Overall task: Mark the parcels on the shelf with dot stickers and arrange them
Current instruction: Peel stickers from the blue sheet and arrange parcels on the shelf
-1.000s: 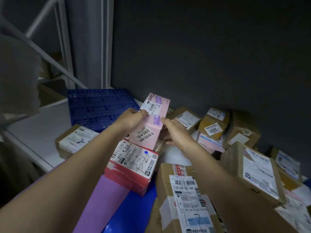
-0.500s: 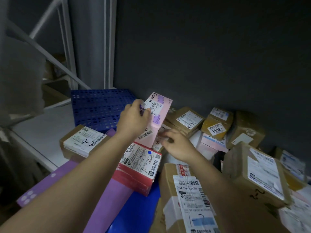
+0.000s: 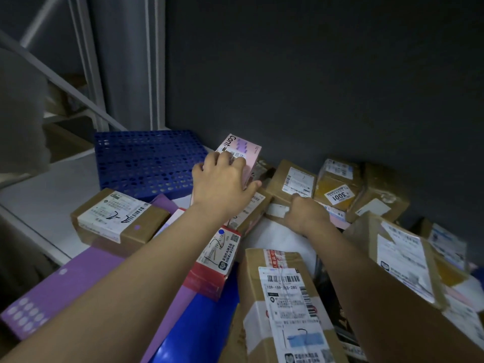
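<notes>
- Here we face a dark grey wall (image 3: 314,87) behind the white shelf (image 3: 39,200), with parcels heaped along its foot and towards us.
- A blue perforated panel (image 3: 146,161) lies flat at the back left of the shelf, just beside the pink box.
- A purple sticker sheet (image 3: 60,286) with pale dots lies at the near left, partly under our left forearm and under the brown parcel beside it.
- That brown parcel (image 3: 117,218) sits left of our left arm, label up, with a small purple dot on its side.
- A tall brown box (image 3: 285,305) with a barcode label stands between our forearms, close to the camera.
- A red-edged parcel (image 3: 217,258) with a blue dot lies just under our left forearm.
- The pink box (image 3: 243,155) stands tilted at the back, against the brown parcels behind it.
- Our left hand (image 3: 222,184) grips the pink box from the front, fingers curled over its label and hiding most of it.
- Our right hand (image 3: 306,213) curls its fingers on the edge of a small brown parcel (image 3: 293,184) beside the yellow one marked 3001 (image 3: 337,192).
</notes>
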